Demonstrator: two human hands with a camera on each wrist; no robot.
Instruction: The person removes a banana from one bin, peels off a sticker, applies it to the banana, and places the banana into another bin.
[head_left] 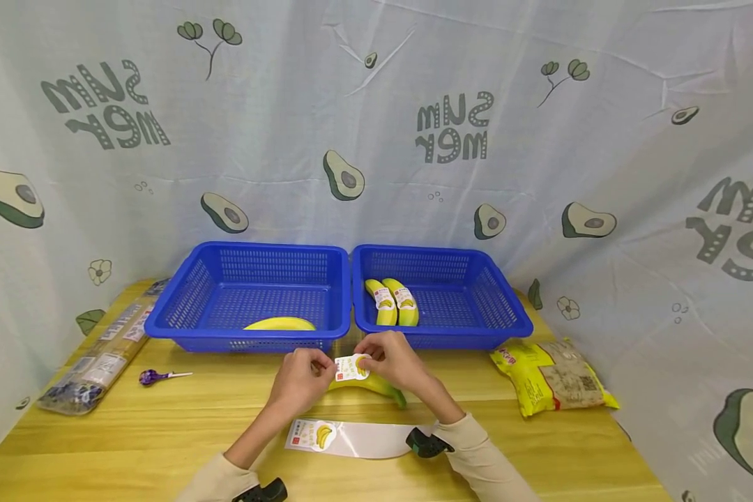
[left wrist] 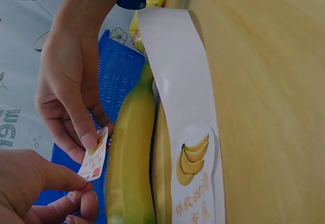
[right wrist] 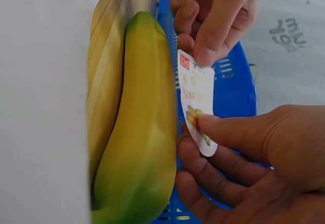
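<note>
A lollipop lies left; a yellow packet, right; an avocado-print curtain hangs behind.

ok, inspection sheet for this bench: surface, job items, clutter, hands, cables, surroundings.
Surface: wood-grain tabletop.
Job items: front banana, no label visible on it; loose banana-print label; backing strip with one matching label; left blue basket, one banana showing; right blue basket, two labelled bananas.
Clutter: purple-wrapped lollipop, yellow packet, plastic-wrapped package.
Hands: left hand and right hand pinch opposite ends of the loose label.
Cables: nothing seen.
Surroundings: avocado-print fabric backdrop.
</note>
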